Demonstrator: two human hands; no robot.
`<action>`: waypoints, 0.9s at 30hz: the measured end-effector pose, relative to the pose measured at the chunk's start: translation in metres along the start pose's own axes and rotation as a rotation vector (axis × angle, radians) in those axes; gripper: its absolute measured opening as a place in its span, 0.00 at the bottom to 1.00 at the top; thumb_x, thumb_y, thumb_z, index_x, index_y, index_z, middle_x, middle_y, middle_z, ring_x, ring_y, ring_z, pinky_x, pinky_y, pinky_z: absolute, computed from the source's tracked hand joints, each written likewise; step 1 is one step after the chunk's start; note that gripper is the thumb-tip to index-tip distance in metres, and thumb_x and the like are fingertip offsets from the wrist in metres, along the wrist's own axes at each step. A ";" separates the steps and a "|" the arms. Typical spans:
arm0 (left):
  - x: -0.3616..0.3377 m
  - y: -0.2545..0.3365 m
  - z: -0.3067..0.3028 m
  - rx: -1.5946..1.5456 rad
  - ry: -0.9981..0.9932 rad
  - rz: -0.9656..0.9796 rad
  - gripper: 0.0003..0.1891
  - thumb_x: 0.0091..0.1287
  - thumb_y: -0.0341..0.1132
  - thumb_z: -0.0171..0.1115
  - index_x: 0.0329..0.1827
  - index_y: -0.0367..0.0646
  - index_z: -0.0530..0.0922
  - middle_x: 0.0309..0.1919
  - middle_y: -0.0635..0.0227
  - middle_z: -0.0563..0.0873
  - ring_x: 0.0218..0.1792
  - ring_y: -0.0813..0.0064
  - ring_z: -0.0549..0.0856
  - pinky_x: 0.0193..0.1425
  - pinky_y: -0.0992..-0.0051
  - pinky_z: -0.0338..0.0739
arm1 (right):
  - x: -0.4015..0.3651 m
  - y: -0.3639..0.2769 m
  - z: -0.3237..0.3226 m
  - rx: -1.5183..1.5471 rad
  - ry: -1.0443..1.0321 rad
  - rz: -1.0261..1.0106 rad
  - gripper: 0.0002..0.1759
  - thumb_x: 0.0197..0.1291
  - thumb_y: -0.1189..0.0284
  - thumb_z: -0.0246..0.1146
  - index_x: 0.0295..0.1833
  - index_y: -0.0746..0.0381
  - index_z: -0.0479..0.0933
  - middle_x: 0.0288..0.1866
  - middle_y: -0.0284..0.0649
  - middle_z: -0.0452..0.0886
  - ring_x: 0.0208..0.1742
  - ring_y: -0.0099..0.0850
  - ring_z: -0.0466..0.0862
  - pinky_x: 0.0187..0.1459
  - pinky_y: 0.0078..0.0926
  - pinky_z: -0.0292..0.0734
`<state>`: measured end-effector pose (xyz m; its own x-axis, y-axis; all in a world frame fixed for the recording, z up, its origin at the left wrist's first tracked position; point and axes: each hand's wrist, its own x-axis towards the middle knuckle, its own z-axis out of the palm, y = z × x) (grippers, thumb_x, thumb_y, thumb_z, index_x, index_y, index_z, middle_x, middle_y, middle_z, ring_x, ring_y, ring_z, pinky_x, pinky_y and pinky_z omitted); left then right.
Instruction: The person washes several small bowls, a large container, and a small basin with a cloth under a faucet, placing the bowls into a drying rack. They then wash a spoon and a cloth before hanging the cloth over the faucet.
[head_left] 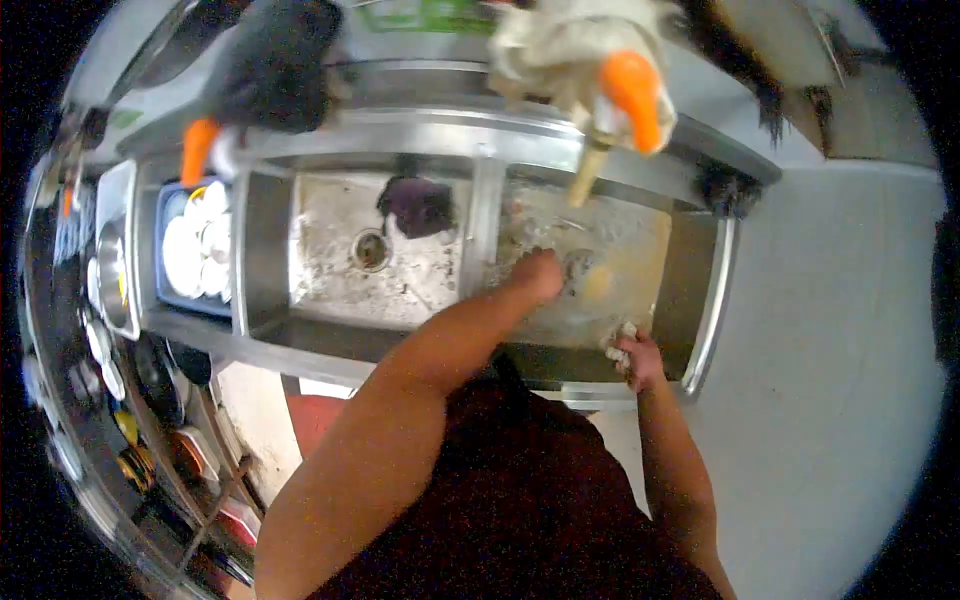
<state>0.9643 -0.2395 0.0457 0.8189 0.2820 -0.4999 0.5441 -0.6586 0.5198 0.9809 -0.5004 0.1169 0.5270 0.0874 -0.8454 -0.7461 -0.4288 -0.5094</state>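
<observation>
My left hand (541,274) reaches low into the right sink basin (625,235), its fingers curled beside the drain (579,264). Whatever those fingers hold, if anything, is hidden. At the basin's near right edge, my right hand (642,360) is closed around a crumpled whitish lump (620,345), perhaps a rag or scraps. The basin floor looks wet, with a yellowish patch (598,283) right of the drain. In the middle basin (330,215), a dark purple cloth (416,207) lies near the far wall, and dark bits are scattered around the drain hole (370,249).
At left, a blue tub (183,298) holds several white dishes (183,255). Orange-tipped faucets (633,100), one wrapped in pale cloth (540,50), overhang the basins. A dark cloth (275,70) hangs at upper left. Shelves (205,480) with dishware stand at lower left.
</observation>
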 end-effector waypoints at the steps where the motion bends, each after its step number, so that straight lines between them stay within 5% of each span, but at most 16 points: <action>1: 0.019 0.006 0.011 -0.131 0.053 -0.212 0.13 0.60 0.37 0.54 0.37 0.39 0.83 0.41 0.55 0.85 0.43 0.55 0.84 0.50 0.63 0.78 | 0.028 0.051 -0.036 -0.070 -0.041 -0.129 0.22 0.51 0.73 0.62 0.53 0.61 0.69 0.40 0.39 0.80 0.31 0.28 0.80 0.20 0.21 0.72; 2: 0.046 -0.004 0.026 -0.062 -0.098 -0.255 0.14 0.60 0.38 0.54 0.39 0.39 0.83 0.45 0.54 0.84 0.47 0.57 0.83 0.51 0.63 0.78 | 0.041 0.081 -0.062 -0.142 -0.078 -0.256 0.21 0.51 0.73 0.62 0.53 0.61 0.69 0.40 0.39 0.80 0.31 0.28 0.80 0.20 0.20 0.72; 3: 0.083 -0.029 0.057 0.009 -0.248 -0.296 0.15 0.61 0.39 0.53 0.41 0.40 0.82 0.49 0.54 0.82 0.50 0.58 0.82 0.52 0.62 0.77 | 0.001 0.045 -0.046 0.243 0.013 -0.065 0.22 0.51 0.73 0.62 0.54 0.61 0.70 0.41 0.38 0.80 0.32 0.28 0.81 0.19 0.20 0.72; 4: 0.144 -0.089 0.162 0.227 -0.260 -0.251 0.16 0.62 0.41 0.54 0.44 0.41 0.82 0.50 0.55 0.82 0.52 0.61 0.81 0.51 0.60 0.78 | -0.018 0.032 -0.042 0.255 0.039 -0.058 0.22 0.51 0.73 0.62 0.54 0.61 0.70 0.41 0.38 0.80 0.32 0.28 0.81 0.19 0.20 0.72; 6: 0.121 -0.085 0.144 0.252 -0.126 -0.340 0.16 0.62 0.42 0.54 0.44 0.41 0.82 0.49 0.55 0.82 0.51 0.60 0.81 0.51 0.60 0.78 | -0.037 0.027 -0.049 0.305 0.182 0.115 0.22 0.51 0.72 0.62 0.54 0.61 0.70 0.41 0.37 0.80 0.33 0.28 0.81 0.20 0.20 0.72; 16: 0.056 -0.071 0.133 0.269 0.353 -0.316 0.17 0.62 0.43 0.54 0.44 0.41 0.82 0.45 0.55 0.83 0.48 0.59 0.83 0.49 0.59 0.78 | -0.031 0.030 -0.059 0.310 -0.020 -0.004 0.22 0.47 0.72 0.62 0.51 0.61 0.72 0.40 0.36 0.79 0.33 0.28 0.80 0.25 0.21 0.73; 17: 0.049 -0.069 0.130 0.264 0.397 -0.317 0.17 0.62 0.43 0.54 0.44 0.41 0.82 0.45 0.55 0.84 0.48 0.59 0.83 0.49 0.59 0.79 | -0.033 0.023 -0.056 0.346 -0.083 -0.005 0.22 0.53 0.69 0.62 0.55 0.61 0.72 0.49 0.42 0.79 0.47 0.34 0.80 0.42 0.31 0.79; 19: 0.049 -0.085 0.126 0.270 0.453 -0.321 0.17 0.63 0.43 0.54 0.44 0.41 0.82 0.45 0.55 0.84 0.48 0.59 0.83 0.48 0.59 0.79 | -0.020 0.007 -0.046 0.208 -0.104 -0.008 0.25 0.52 0.67 0.63 0.56 0.61 0.71 0.50 0.42 0.79 0.48 0.35 0.80 0.45 0.33 0.77; 20: 0.063 -0.112 0.138 0.279 0.155 -0.110 0.16 0.62 0.43 0.55 0.42 0.40 0.82 0.43 0.53 0.84 0.46 0.57 0.83 0.48 0.58 0.78 | -0.011 0.000 -0.038 0.063 -0.109 0.004 0.27 0.52 0.65 0.64 0.58 0.61 0.70 0.51 0.42 0.78 0.49 0.35 0.79 0.47 0.36 0.76; 21: 0.057 -0.107 0.114 0.282 -0.149 0.096 0.17 0.62 0.44 0.55 0.40 0.39 0.82 0.41 0.52 0.84 0.45 0.55 0.83 0.49 0.58 0.77 | -0.010 -0.012 -0.026 0.117 -0.060 0.054 0.19 0.48 0.71 0.62 0.49 0.57 0.73 0.39 0.33 0.78 0.35 0.26 0.78 0.26 0.24 0.71; 24: -0.009 -0.039 0.003 0.130 -0.167 0.019 0.16 0.62 0.43 0.56 0.39 0.39 0.81 0.38 0.49 0.83 0.41 0.51 0.82 0.48 0.56 0.76 | -0.024 -0.052 0.009 0.260 -0.163 -0.026 0.18 0.49 0.70 0.61 0.49 0.58 0.73 0.37 0.33 0.78 0.33 0.26 0.78 0.26 0.24 0.71; 25: -0.005 -0.064 0.018 0.075 -0.039 0.188 0.14 0.62 0.43 0.56 0.35 0.40 0.81 0.34 0.49 0.83 0.39 0.49 0.82 0.46 0.56 0.75 | -0.009 -0.047 0.016 0.241 -0.121 -0.004 0.19 0.52 0.70 0.60 0.52 0.58 0.72 0.40 0.34 0.79 0.36 0.26 0.79 0.27 0.26 0.72; 27: -0.024 -0.045 -0.025 0.029 0.018 0.151 0.13 0.61 0.41 0.56 0.33 0.40 0.81 0.33 0.50 0.83 0.37 0.49 0.81 0.45 0.56 0.75 | -0.009 -0.073 0.034 0.248 -0.189 -0.116 0.19 0.53 0.71 0.59 0.53 0.59 0.72 0.42 0.34 0.79 0.39 0.28 0.79 0.31 0.27 0.73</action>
<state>0.9251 -0.1992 0.0519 0.8944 0.1903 -0.4048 0.4090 -0.7142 0.5681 1.0163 -0.4398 0.1563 0.5463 0.2983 -0.7826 -0.7745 -0.1759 -0.6077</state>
